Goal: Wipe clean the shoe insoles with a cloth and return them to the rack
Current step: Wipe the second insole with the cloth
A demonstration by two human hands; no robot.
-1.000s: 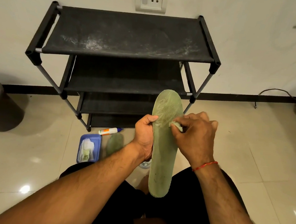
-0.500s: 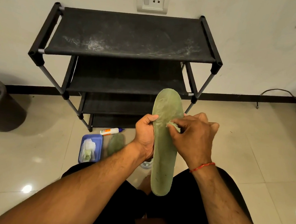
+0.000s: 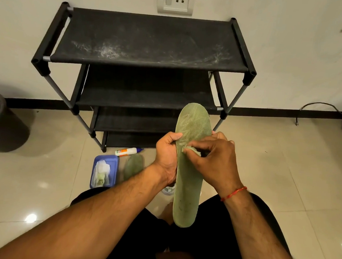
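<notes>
The left hand grips the long green mesh-faced shoe insole by its left edge and holds it upright in front of the black four-tier fabric shoe rack. The right hand pinches a small pale-green cloth in curled fingers and presses it against the insole's upper half. A second green insole lies on the tiled floor beside a blue plastic tray, which holds what look like used wipes.
</notes>
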